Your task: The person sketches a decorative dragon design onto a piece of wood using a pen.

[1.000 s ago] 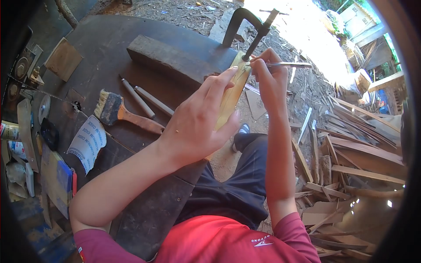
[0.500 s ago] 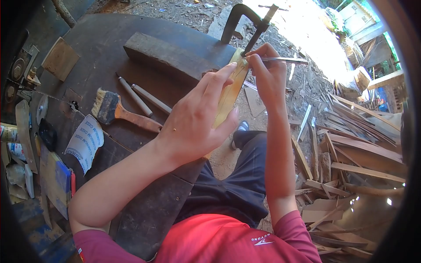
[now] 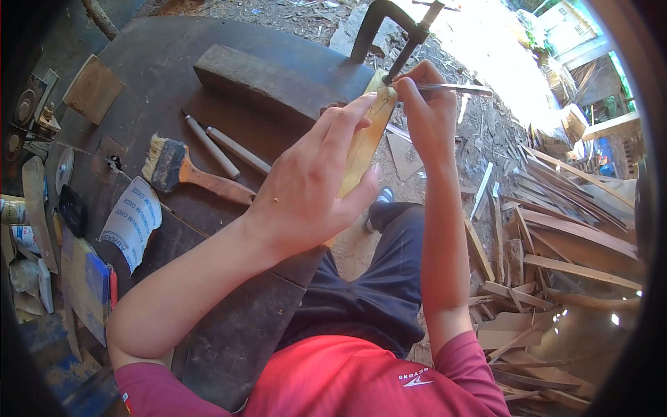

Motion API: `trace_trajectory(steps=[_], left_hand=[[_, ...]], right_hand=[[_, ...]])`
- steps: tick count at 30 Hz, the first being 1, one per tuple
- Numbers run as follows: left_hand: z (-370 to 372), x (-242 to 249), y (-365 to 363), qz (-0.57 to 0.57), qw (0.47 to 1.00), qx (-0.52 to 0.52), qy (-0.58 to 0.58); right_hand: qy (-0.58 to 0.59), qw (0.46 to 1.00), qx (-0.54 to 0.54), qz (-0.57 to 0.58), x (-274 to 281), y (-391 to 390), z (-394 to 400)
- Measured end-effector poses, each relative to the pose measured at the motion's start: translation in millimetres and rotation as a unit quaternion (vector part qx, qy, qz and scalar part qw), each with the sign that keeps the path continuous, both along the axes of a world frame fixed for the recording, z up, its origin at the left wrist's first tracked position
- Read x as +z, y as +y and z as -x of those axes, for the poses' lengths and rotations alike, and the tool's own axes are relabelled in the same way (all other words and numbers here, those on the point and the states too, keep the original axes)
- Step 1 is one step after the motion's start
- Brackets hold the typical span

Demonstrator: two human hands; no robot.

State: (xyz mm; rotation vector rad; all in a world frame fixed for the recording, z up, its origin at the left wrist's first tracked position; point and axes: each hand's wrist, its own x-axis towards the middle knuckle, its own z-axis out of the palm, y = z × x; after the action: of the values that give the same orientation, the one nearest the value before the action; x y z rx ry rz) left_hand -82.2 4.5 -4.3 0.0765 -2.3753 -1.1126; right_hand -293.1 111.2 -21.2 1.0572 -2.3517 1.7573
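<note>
My right hand point(image 3: 427, 97) pinches a slim, rod-like tool point(image 3: 462, 89) at the far end of a yellow wooden strip point(image 3: 375, 128). The tool's shaft points out to the right, and its working tip is hidden behind my fingers. Curved lines are drawn on the strip's pale face. Across the near part of the strip lies my left hand point(image 3: 313, 174), its fingers stretched forward and the thumb spread along the right side. A dark C-clamp point(image 3: 389, 42) stands at the strip's far end, its screw coming down right beside my right fingertips.
A thick wooden block point(image 3: 260, 83) lies on the dark workbench point(image 3: 160, 55), left of the strip. Nearer are two slim handled tools point(image 3: 214, 149), a paintbrush point(image 3: 201, 182) and curled sandpaper point(image 3: 132, 222). Wood scraps point(image 3: 556, 236) cover the ground at right.
My right hand and the tool's outer end have shifted slightly, the shaft swinging a little. My left hand keeps its place on the strip. The whole view has moved slightly.
</note>
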Motion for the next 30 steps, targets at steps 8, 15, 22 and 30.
trace_trajectory(steps=[8, 15, 22, 30], left_hand=[[0, 0, 0, 0.001, 1.0, 0.0, -0.002], [0, -2, 0, 0.005, 1.0, -0.001, 0.025], [2, -12, 0, 0.05, 0.999, -0.002, 0.015], [-42, 18, -9, 0.146, 0.989, -0.005, 0.006]], right_hand=[[-0.022, 1.0, 0.011, 0.018, -2, 5, 4], [-0.038, 0.993, -0.018, 0.108, 4, 24, -14], [-0.055, 0.987, -0.036, 0.146, -8, 65, -45], [-0.065, 0.988, -0.028, 0.134, -8, 93, -62]])
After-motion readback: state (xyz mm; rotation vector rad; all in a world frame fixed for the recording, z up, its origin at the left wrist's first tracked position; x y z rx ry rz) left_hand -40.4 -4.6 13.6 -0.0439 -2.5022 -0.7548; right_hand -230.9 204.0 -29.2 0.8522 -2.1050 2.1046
